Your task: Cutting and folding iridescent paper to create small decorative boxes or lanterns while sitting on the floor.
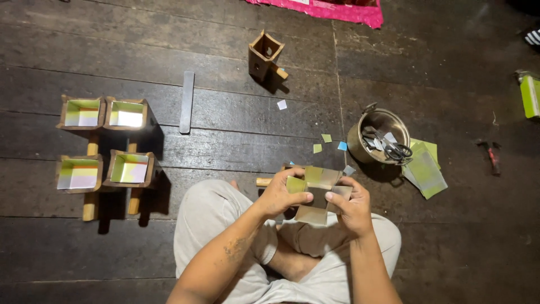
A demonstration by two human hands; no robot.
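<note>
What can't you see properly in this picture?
1. Head view: the box in the person's lap is mostly covered by the left hand and right hand.
2. The metal pot holds scissors, but the bits under them are too small to tell.
3. The pink cloth is cut off by the top edge.
4. The green thing is cut off by the right edge.

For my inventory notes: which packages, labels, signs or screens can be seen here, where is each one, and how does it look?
Green packet: far right edge of the floor, oblong, bright green with a pale rim; partly cut off.
Green-yellow sheets: right of the metal pot, flat, rectangular, stacked; possibly wrapper paper.
No signs or screens are visible.
</note>
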